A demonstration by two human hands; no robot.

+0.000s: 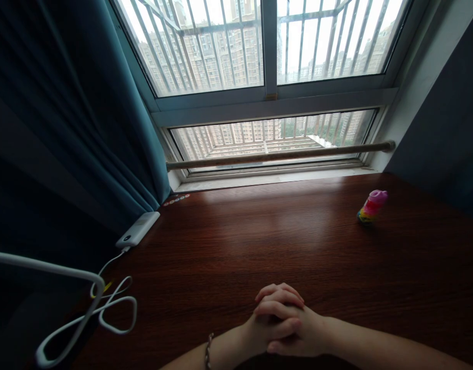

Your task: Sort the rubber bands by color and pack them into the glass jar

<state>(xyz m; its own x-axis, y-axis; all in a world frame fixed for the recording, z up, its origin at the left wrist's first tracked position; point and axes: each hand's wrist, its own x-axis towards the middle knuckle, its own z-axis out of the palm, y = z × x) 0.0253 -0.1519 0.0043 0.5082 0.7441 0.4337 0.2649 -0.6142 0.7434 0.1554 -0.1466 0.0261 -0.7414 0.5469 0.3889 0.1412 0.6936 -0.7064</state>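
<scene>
My left hand [260, 328] and my right hand [310, 330] are clasped together at the table's near edge, their fingers interlaced. Both are closed around each other, and no object shows between them. A dark beaded bracelet [208, 351] circles my left wrist. Under them spreads a dark red-brown wooden table [236, 241]. The nearest small object to my right hand is a rainbow-coloured bottle-like thing [372, 206], pink on top and yellow and blue below, leaning slightly to the right at the far right.
On the left, a white power bank [138, 229] lies by the blue curtain [144, 149], with a white cable [110, 261] plugged in. A bent white tube [43, 264] crosses the lower left. Small round items [177, 200] lie near the sill. A barred window [270, 92] and rail [278, 156] stand behind.
</scene>
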